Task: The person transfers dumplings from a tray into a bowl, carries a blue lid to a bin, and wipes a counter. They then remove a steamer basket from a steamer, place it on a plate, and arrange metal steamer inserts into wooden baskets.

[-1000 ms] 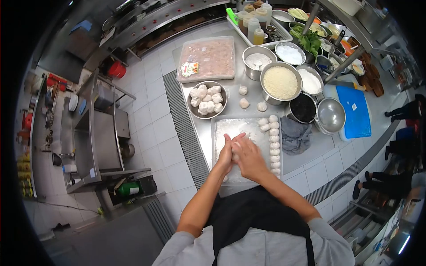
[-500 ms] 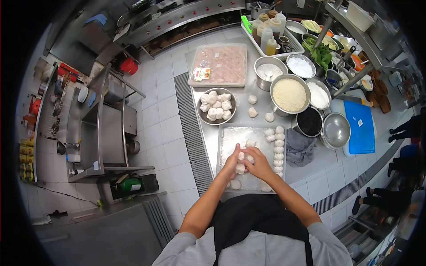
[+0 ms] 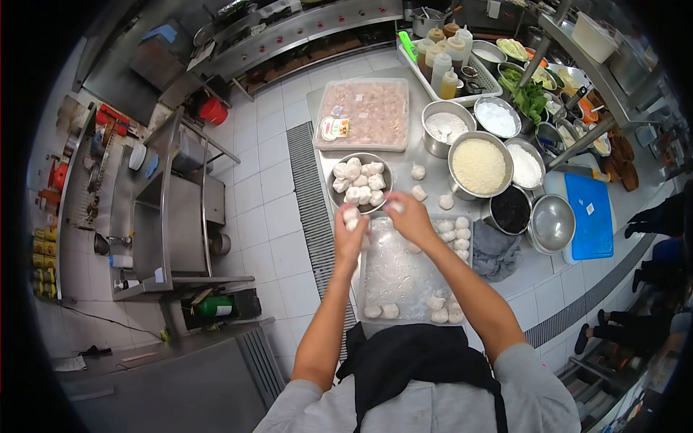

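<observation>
My left hand (image 3: pixel 349 238) is at the near side of the steel bowl (image 3: pixel 390 177), its fingers closed around white dough balls (image 3: pixel 351 215). That bowl is heaped with lumpy white pieces (image 3: pixel 357 175). My right hand (image 3: pixel 410 220) is slightly blurred beside the bowl's right edge, a white piece (image 3: pixel 395 207) pinched at its fingertips. Below both hands is a shallow, shiny tray (image 3: pixel 397 270). Several white balls (image 3: pixel 438 310) sit along its near edge, and more balls (image 3: pixel 462 234) line its upper right side, partly behind my right forearm.
Loose white pieces (image 3: pixel 419 193) lie beyond the tray. Bowls of white grains (image 3: pixel 479 164) and dark contents (image 3: pixel 510 209) stand to the right, near a grey cloth (image 3: pixel 494 251) and a blue board (image 3: pixel 588 215). A lidded container (image 3: pixel 364 108) is at the back.
Both hands have moved away from me, from over the tray to the bowl, and come apart. The white balls that were under them are off the tray's middle. The view has shifted slightly.
</observation>
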Demonstrator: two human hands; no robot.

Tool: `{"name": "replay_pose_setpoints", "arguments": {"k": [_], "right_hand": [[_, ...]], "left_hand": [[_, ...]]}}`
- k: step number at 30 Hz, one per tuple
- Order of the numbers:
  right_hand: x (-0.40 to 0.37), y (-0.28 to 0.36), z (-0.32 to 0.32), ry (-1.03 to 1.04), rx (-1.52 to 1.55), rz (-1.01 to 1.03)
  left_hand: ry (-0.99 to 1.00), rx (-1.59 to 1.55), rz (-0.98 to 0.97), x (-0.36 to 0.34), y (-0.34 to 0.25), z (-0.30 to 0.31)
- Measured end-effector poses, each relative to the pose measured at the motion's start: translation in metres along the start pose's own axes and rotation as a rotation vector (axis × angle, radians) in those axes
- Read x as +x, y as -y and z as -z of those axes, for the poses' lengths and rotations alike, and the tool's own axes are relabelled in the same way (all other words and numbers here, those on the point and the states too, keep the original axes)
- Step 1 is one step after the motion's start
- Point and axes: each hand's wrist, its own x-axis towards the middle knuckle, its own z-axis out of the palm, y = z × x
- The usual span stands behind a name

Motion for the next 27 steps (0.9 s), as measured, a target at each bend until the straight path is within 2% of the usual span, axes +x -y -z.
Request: {"name": "replay_pose_setpoints", "arguments": {"k": [2, 3, 5, 6, 8, 9, 13, 15, 16, 18, 19, 24, 26, 27], "right_hand": [[0.035, 0.015, -0.012, -0.045, 0.049, -0.049], [0.044, 0.020, -0.015, -0.090, 0.099, -0.099], [0.050, 0.010, -0.024, -0.125, 0.102, -0.091], [0.052, 0.012, -0.025, -0.161, 0.108, -0.090], [0.039, 0.012, -0.024, -0.114, 0.107, -0.129], [0.032, 0.011, -0.023, -0.069, 0.115, -0.173], [0.017, -0.009, -0.023, -0.077, 0.073, -0.176], [0.013, -0.014, -0.022, -0.094, 0.045, -0.099], [0.013, -0.014, -0.022, -0.101, 0.046, -0.107], [0.014, -0.012, -0.022, -0.141, 0.062, -0.068], [0.015, -0.010, -0.022, -0.149, 0.063, -0.078], [0.004, -0.005, -0.006, -0.166, 0.045, -0.005], [-0.014, -0.007, 0.013, -0.160, 0.022, -0.077], [-0.026, -0.013, 0.024, -0.174, -0.085, -0.037]], "left_hand": [[-0.096, 0.338, -0.332, 0.046, 0.006, 0.006], [-0.098, 0.333, -0.335, 0.057, -0.002, 0.002], [-0.165, 0.775, -0.641, 0.071, -0.018, -0.006], [-0.167, 0.767, -0.644, 0.075, -0.016, -0.006], [-0.143, 1.045, -0.533, 0.082, -0.009, -0.007], [-0.141, 0.991, -0.624, 0.086, -0.006, -0.006], [-0.185, 1.060, -0.644, 0.093, 0.013, -0.009], [-0.247, 0.932, -0.709, 0.102, 0.014, -0.008], [-0.236, 0.934, -0.708, 0.102, 0.014, -0.007], [-0.090, 0.900, -0.785, 0.099, 0.012, -0.005], [-0.033, 0.985, -0.784, 0.095, 0.011, -0.003], [-0.048, 0.982, -0.715, 0.096, 0.017, 0.011], [-0.032, 1.061, -0.810, 0.088, 0.016, 0.008], [-0.031, 0.981, -0.816, 0.092, 0.019, 0.011]]}}
